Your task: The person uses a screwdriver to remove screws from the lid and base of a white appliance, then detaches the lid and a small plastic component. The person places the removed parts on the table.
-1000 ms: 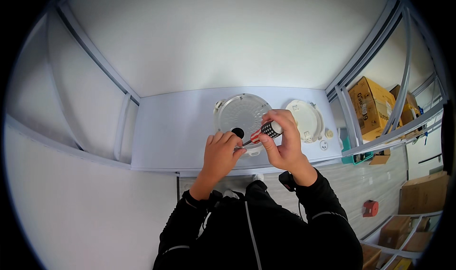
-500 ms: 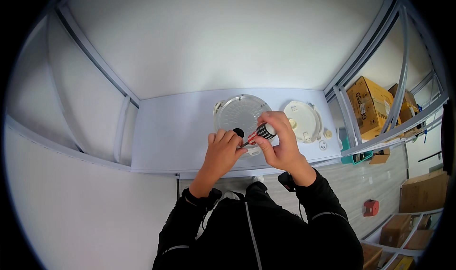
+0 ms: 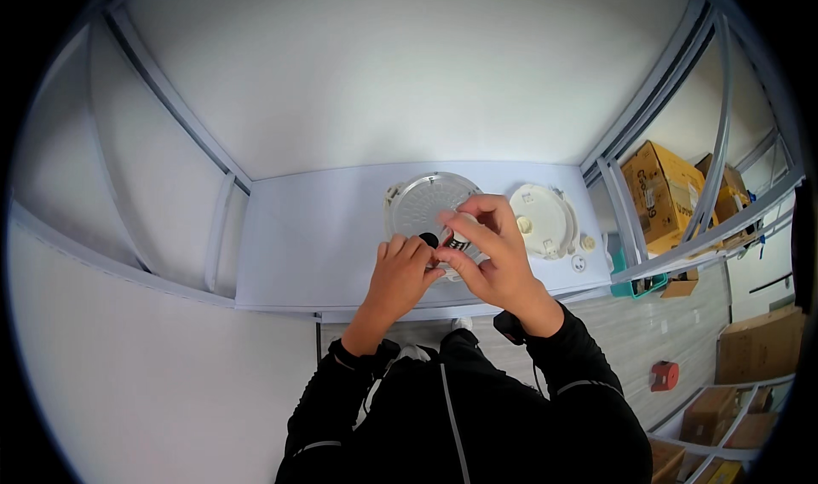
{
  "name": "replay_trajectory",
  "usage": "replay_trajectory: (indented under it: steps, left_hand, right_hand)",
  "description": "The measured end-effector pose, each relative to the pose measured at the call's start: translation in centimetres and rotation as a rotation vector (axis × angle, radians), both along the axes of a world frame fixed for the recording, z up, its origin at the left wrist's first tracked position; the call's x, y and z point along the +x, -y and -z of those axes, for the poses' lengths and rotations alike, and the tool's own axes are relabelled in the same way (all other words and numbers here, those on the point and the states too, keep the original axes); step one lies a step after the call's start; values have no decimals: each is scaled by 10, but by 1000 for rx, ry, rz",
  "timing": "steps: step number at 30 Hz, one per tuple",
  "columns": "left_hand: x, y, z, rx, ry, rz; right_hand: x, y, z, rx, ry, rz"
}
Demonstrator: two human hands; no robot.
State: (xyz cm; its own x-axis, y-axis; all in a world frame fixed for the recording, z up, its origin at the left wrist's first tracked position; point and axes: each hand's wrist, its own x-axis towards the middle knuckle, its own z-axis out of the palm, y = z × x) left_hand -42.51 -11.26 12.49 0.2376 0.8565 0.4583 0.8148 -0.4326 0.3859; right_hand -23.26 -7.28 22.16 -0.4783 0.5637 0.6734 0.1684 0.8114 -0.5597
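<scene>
In my right hand [image 3: 503, 271] is a screwdriver [image 3: 458, 244] with a checkered black-and-white handle, held between thumb and fingers and tilted toward my other hand. My fingers cover most of it. My left hand [image 3: 397, 273] is closed, its thumb and fingertips pinched close to the tool's lower end. A round black piece [image 3: 429, 239] shows just beyond those fingertips; whether they grip it is hard to see. Both hands are over the near side of a round metal disc [image 3: 417, 210] with a pale rim, lying on the white table [image 3: 307, 237].
Right of the disc lies a white round housing [image 3: 545, 216] with small fittings inside. Beside it are a small cream part [image 3: 588, 242] and a small round white piece [image 3: 579, 263]. Metal posts frame the table. Cardboard boxes [image 3: 660, 190] and a red stool [image 3: 665, 376] stand at right.
My right hand has shifted its grip on the screwdriver, and its fingers now cover more of the handle. The handle has moved slightly left, nearer my left hand, which stays almost in place.
</scene>
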Motion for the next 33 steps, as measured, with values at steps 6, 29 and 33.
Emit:
replay_trajectory:
  steps: [6,29,33]
  left_hand:
    - [-2,1,0,-33,20,4]
    - [-6,-7,-3,-7,-199,49]
    - [-6,-10,0,-23,-113,71]
  right_hand:
    - [-8,3,-12,67,-111,2]
    - [-14,7,-15,149,-79,16]
    - [-15,14,-4,49,-13,135]
